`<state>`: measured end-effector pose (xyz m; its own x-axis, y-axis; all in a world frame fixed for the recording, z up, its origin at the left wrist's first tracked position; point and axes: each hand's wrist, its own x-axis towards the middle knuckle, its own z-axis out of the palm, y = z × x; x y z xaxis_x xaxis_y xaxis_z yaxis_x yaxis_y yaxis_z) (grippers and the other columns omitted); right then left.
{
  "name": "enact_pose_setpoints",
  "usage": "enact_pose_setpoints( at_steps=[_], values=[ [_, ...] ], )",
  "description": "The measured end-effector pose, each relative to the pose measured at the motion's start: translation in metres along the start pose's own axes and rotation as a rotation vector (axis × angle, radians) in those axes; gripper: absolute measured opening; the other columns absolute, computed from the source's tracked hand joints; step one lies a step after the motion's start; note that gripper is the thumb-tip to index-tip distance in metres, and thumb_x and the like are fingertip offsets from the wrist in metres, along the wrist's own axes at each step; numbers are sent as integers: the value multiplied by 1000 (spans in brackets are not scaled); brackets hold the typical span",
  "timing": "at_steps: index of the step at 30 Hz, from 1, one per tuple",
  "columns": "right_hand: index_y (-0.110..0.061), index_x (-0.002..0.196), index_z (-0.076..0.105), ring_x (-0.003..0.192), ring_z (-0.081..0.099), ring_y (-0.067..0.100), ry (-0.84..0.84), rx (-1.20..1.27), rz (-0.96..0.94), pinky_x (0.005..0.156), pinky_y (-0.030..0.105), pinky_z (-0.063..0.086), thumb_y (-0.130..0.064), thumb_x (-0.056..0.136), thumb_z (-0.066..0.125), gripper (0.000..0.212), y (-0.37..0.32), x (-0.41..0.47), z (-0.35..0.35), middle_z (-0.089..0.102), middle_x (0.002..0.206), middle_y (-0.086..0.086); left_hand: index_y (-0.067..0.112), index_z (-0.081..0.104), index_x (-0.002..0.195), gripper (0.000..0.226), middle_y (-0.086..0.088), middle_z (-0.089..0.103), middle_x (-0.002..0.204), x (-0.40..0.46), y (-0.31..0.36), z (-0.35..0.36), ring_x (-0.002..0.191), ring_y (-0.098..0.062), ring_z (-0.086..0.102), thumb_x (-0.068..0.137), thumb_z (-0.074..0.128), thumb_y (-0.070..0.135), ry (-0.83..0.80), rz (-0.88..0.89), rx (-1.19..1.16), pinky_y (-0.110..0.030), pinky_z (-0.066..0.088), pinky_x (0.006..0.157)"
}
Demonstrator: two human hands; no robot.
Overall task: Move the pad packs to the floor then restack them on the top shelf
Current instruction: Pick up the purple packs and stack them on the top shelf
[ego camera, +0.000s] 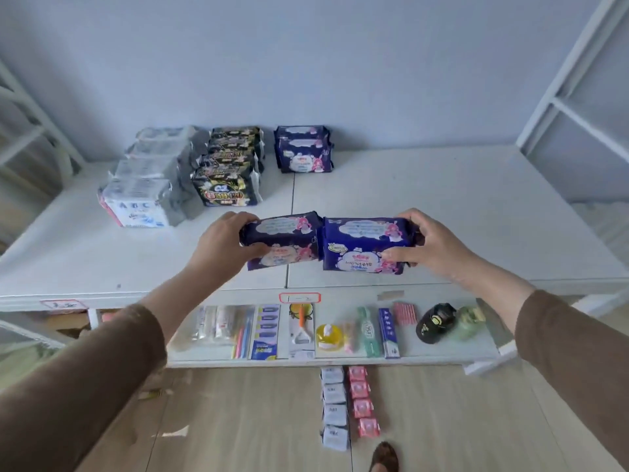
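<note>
Brown sleeves reach out: the left hand [226, 238] grips one navy pad pack [282, 241], the right hand [432, 241] another [364, 245], side by side above the top shelf [442, 212], likely bound for the navy stack [303, 149] behind. Left of that, a pack reads "ABC" [136, 207].

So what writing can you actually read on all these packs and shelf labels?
"ABC": front white pack on the top shelf.
"420": front black pack.
Too blurred to read: the two navy packs, one in the left hand and one in the right hand; the red-bordered shelf labels; the lower shelf items; the floor packs.
</note>
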<state>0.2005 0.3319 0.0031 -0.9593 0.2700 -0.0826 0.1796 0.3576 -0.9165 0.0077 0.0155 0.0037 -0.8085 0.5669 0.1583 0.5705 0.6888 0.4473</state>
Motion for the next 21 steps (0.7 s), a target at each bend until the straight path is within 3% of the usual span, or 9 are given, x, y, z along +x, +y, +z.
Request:
enact_pose_setpoints(
  at_steps=[8,15,21],
  values=[
    [-19,107,54,84,67,3,-83,37,-25,63,29,59,-19,72,89,50,15,95,-25,68,103,-4,14,60,115,48,-2,47,107,138,16,28,86,-21,52,76,81,34,-16,-62,89,-32,41,73],
    [-21,108,54,89,68,13,-69,100,16,66,36,62,-18,74,88,48,20,150,12,67,107,-7,12,57,112,48,-4,50,106,240,-3,48,87,-22,53,76,81,35,-72,5,175,-32,40,72],
    [-22,108,53,89,70,13,-7,144,56,61,30,59,-16,76,87,48,25,178,52,65,111,-2,10,54,117,50,-9,51,112,292,-28,72,94,-28,56,80,78,34,-120,67,172,-38,48,79]
  ],
)
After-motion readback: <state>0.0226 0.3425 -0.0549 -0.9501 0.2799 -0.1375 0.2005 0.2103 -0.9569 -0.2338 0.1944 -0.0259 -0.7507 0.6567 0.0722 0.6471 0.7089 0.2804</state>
